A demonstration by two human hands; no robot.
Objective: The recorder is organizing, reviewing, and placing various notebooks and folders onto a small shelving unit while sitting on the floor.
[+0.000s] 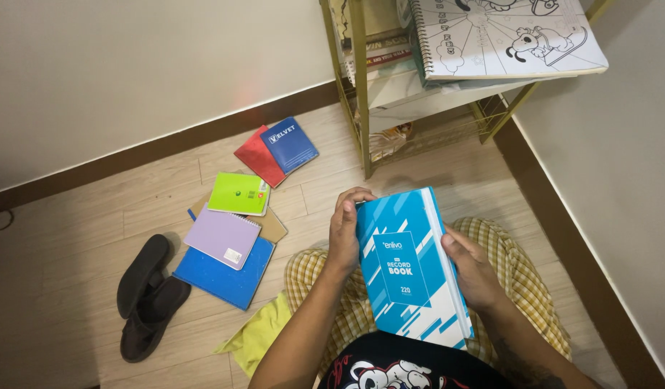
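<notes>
The blue hardcover book (411, 266) sits over the person's lap, held face-up between 2 hands, its long edge running away from the body and its white page block showing along the right side. It looks gripped from both sides so the cover stays flat and readable — neither hand is under it as far as the view shows.

The left hand (344, 234) clamps the book's left edge near the top corner: fingers (354, 198) curled and pressed together over the edge, wrist straight, forearm coming up from bottom-left. The right hand (471, 268) holds the opposite edge at mid-height, thumb lying on the cover by the page block, the other fingers wrapped behind and hidden, so I can't tell their spread. Right forearm angles in from bottom-right.

Under the book — yellow checked shorts (516, 266) over bent knees; a yellow cloth (260, 333) lies on the wooden floor (80, 223) beside the left knee.

Further left, approx. 6 notebooks lie loosely overlapped on the floor: a lilac spiral one (223, 236) on a big blue one (224, 277), a lime-green one (238, 193), and a red (256, 157) and dark blue (289, 142) pair nearer the wall. A pair of dark sandals (148, 295) rests left of them.

Ahead, a metal-framed shelf (360, 86) carries a spiral colouring pad (505, 36) jutting past its edge.
</notes>
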